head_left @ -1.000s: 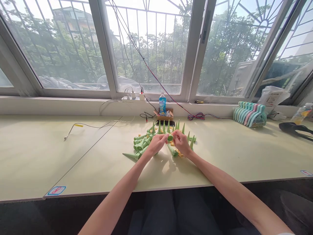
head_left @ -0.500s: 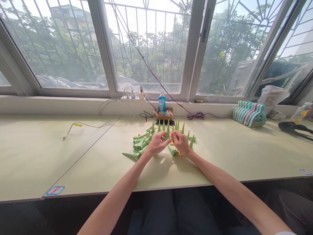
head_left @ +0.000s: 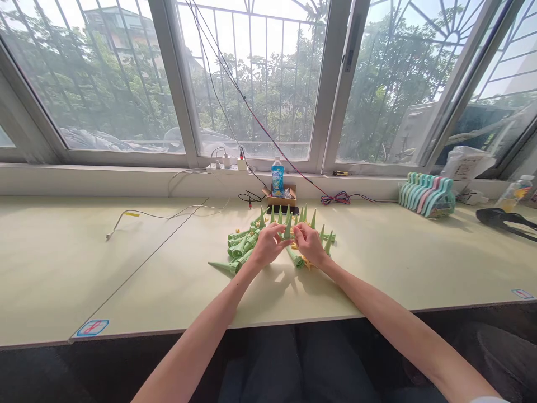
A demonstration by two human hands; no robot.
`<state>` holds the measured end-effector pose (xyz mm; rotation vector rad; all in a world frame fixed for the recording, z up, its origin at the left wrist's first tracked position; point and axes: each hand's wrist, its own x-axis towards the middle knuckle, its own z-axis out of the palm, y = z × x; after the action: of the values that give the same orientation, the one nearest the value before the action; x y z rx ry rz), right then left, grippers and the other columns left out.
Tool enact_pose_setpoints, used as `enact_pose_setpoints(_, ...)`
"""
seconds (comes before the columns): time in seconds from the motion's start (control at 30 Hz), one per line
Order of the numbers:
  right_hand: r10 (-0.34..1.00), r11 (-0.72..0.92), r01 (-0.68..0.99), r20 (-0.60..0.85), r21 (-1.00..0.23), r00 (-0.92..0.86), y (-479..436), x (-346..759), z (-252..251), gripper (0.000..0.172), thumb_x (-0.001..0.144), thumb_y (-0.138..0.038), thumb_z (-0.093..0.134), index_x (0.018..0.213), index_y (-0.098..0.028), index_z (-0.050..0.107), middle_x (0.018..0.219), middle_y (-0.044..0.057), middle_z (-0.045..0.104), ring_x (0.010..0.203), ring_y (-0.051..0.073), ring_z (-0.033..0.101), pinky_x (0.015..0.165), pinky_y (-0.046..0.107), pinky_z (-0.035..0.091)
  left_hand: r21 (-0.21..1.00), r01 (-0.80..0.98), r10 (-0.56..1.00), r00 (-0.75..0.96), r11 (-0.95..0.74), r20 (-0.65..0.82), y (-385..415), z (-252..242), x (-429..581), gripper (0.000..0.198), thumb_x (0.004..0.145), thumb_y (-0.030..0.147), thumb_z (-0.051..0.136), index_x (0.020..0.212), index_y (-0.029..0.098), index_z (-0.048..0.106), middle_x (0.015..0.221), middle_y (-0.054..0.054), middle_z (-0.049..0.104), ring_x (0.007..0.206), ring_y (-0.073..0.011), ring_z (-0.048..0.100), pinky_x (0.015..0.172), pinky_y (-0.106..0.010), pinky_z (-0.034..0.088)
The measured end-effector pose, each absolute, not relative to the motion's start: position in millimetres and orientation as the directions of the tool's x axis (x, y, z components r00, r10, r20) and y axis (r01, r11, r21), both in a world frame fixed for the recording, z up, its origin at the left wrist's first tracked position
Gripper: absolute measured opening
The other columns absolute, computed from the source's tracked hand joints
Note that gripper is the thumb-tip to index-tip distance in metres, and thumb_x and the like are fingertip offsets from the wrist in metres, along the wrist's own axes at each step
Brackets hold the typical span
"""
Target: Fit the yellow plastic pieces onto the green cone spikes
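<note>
My left hand [head_left: 269, 244] is closed round the base of a green plastic spike [head_left: 288, 225], which points up between my two hands. Close beside it, my right hand [head_left: 309, 242] is pinched at the spike's right side. What sits in its fingertips is too small to make out. Around both hands lie more green plastic spikes [head_left: 240, 246], some standing on their bases and others on their sides. Small yellow plastic pieces [head_left: 308, 263] are scattered among them, partly hidden by my right hand.
Behind the spikes are a dark phone [head_left: 289, 210] and an open cardboard box [head_left: 289, 197] with a blue bottle [head_left: 277, 178]. Coloured hangers [head_left: 428, 195] stand at the right. A cable [head_left: 146, 212] lies on the table [head_left: 168, 291] at left.
The green spike between my hands has tilted slightly to the right at its tip. My hands stay almost in place, and the whole view has shifted a little.
</note>
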<state>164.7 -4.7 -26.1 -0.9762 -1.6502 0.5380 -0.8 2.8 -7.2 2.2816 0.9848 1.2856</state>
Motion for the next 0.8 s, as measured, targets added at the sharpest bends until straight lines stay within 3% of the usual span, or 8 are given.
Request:
enact_pose_setpoints(0.27, 0.821, 0.547, 0.336, 0.571, -0.767, -0.033, -4.8, 163.2, -26.1, 0.034, 0.095, -0.045, 0.042, 0.069, -0.022, 0.043, 0.049, -0.006, 0.040, 0.043, 0.011, 0.037, 0.045, 0.024, 0.029, 0.527, 0.452, 0.688, 0.366, -0.720, 0.626, 2.7, -10.4, 2.9, 0.032, 0.084, 0.047, 0.064, 0.096, 0.017, 0.066, 0.094, -0.005, 0.059, 0.057, -0.0084, 0.057, 0.057, -0.026, 0.048)
enact_pose_setpoints(0.43, 0.816, 0.551, 0.280, 0.578, -0.786, 0.020, -6.0, 162.8, -24.8, 0.034, 0.096, -0.047, 0.041, 0.073, -0.022, 0.044, 0.050, -0.006, 0.042, 0.042, 0.010, 0.036, 0.044, 0.024, 0.029, 0.563, 0.453, 0.715, 0.314, -0.691, 0.625, -5.4, -0.9, 4.8, 0.041, 0.096, 0.051, 0.039, 0.104, 0.018, 0.064, 0.099, -0.007, 0.060, 0.067, -0.0122, 0.058, 0.064, -0.026, 0.047)
enact_pose_setpoints(0.57, 0.804, 0.569, 0.254, 0.594, -0.782, 0.024, -6.3, 163.3, -24.4, 0.033, 0.096, -0.047, 0.041, 0.075, -0.023, 0.043, 0.050, -0.006, 0.040, 0.042, 0.010, 0.036, 0.043, 0.023, 0.028, 0.613, 0.495, 0.772, 0.226, -0.616, 0.594, -8.6, 4.3, 3.9, 0.054, 0.100, 0.051, 0.022, 0.092, 0.018, 0.063, 0.078, -0.005, 0.063, 0.072, -0.0170, 0.058, 0.069, -0.029, 0.044)
enact_pose_setpoints(0.8, 0.799, 0.588, 0.269, 0.599, -0.763, -0.048, -8.6, 162.7, -24.0, 0.030, 0.095, -0.047, 0.043, 0.079, -0.022, 0.047, 0.054, -0.005, 0.043, 0.045, 0.010, 0.038, 0.044, 0.023, 0.031, 0.757, 0.419, 0.863, 0.304, -0.501, 0.404, -10.9, 6.6, 3.6, 0.050, 0.094, 0.059, 0.034, 0.095, 0.017, 0.062, 0.061, -0.001, 0.064, 0.051, -0.0134, 0.051, 0.054, -0.025, 0.039)
